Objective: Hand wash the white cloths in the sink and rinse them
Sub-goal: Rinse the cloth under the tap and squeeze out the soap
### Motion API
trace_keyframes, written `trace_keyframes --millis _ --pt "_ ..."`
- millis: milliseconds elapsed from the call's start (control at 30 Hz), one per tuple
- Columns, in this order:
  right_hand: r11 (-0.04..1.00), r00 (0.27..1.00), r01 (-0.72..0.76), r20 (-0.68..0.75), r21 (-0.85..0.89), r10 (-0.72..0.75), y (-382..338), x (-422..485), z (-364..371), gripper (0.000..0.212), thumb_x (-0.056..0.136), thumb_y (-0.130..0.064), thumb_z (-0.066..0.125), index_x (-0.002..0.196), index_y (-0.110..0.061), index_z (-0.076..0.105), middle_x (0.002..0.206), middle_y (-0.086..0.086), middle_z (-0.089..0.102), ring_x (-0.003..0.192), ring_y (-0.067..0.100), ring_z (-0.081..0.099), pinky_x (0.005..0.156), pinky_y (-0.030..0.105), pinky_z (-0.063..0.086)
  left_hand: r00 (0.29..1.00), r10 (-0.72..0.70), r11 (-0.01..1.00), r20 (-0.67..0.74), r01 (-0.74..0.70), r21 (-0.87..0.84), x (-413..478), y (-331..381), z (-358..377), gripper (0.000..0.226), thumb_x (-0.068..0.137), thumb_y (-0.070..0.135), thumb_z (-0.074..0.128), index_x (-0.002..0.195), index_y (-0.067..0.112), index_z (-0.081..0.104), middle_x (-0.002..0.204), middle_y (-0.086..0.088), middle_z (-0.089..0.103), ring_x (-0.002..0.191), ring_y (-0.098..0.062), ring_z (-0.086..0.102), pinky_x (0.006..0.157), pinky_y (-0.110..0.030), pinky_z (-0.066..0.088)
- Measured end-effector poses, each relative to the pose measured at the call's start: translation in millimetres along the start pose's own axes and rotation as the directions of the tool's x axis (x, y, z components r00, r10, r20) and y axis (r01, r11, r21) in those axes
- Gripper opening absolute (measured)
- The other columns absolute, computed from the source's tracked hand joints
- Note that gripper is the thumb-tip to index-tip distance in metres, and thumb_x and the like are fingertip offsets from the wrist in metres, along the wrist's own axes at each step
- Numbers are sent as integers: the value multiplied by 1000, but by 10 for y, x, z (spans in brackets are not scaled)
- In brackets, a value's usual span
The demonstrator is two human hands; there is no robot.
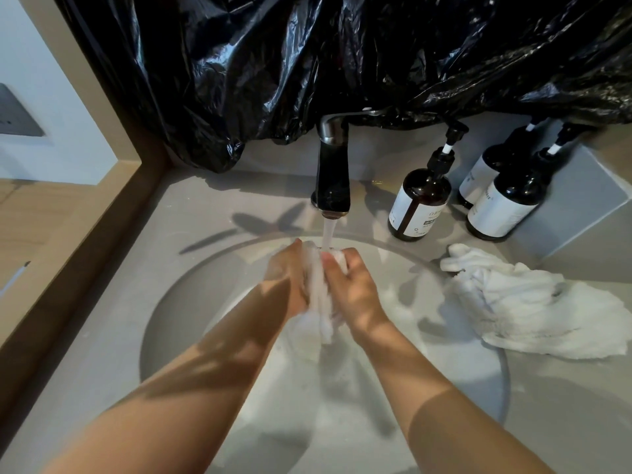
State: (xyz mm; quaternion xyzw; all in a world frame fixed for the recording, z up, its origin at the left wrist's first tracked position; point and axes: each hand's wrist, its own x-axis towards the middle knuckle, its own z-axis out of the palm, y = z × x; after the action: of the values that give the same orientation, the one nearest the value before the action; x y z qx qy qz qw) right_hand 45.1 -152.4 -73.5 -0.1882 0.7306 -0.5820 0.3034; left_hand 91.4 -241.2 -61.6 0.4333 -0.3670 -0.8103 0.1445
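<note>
White cloth (319, 299), bunched with its long axis hanging downward, was gripped between left hand (290, 273) and right hand (354, 285) under the running tap (332, 172) above the sink (178, 302), a second cloth (533, 302) lying on the counter (102, 336) nearer the right.

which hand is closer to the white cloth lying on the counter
Right. The right hand is on the side toward the cloth on the counter, apart from it; the left hand lies farther left. Both hold a wet cloth under the tap.
</note>
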Motion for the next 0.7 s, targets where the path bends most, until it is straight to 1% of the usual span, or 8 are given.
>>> trace_keyframes --millis 67,133,300,367,433,467,567,700 --pt "965 975 -162 186 205 124 22 18 -88 27 90 -34 61 110 -22 46 90 -6 63 79 10 63 65 22 51 992 -57 979 117 79 -188 -17 87 -32 40 102 34 31 115 3 53 83 -12 57 74 -23 55 75 -36 48" --pt "963 935 -228 309 143 175 36 12 -117 63 78 -30 76 127 -23 36 108 -5 62 92 9 64 73 24 53 986 -40 977 161 72 -199 -13 166 -68 48 101 33 34 136 1 41 89 -14 57 75 -23 57 72 -33 55" --pt "983 968 -108 211 -150 138 -2 107 -128 64 64 -10 81 119 -12 49 96 1 63 84 19 62 70 25 53 955 -60 979 291 0 203 -18 291 -245 18 92 8 44 102 5 58 93 -13 62 76 -25 65 65 -33 53" --pt "989 990 -61 116 -136 77 -3 112 -141 54 55 -19 73 107 -18 59 98 4 68 90 25 65 81 38 56 983 99 792 156 -172 585 28 289 -354 24 91 1 51 113 6 60 97 -7 64 88 -24 62 70 -28 50" --pt "999 999 -21 32 -34 22 1 100 -164 32 63 -15 73 91 -25 60 90 2 68 86 24 66 79 38 56 924 305 406 232 -346 846 65 227 -472 51 81 6 68 129 3 52 123 -8 57 113 -26 53 92 -28 47" --pt "1000 1000 -5 18 29 4 -19 91 -172 28 69 -6 72 85 -24 58 84 0 66 78 20 64 72 31 56 897 302 314 321 -412 856 84 155 -518 77 69 22 79 137 8 44 135 -8 47 124 -25 46 104 -33 40" --pt "982 999 36 9 186 -38 -220 -14 -141 32 56 -1 63 79 -22 55 70 -3 56 60 12 53 51 19 45 845 231 423 483 -534 732 29 -186 -478 123 40 48 79 146 19 22 146 -1 29 135 -14 32 107 -28 36" --pt "927 999 14 -35 374 -1 -399 -198 -68 40 48 -7 49 82 -26 54 75 1 55 63 16 55 56 24 44 894 323 658 311 -448 606 -97 -537 -202 94 47 25 87 127 20 36 103 9 49 100 -9 52 74 -16 45"
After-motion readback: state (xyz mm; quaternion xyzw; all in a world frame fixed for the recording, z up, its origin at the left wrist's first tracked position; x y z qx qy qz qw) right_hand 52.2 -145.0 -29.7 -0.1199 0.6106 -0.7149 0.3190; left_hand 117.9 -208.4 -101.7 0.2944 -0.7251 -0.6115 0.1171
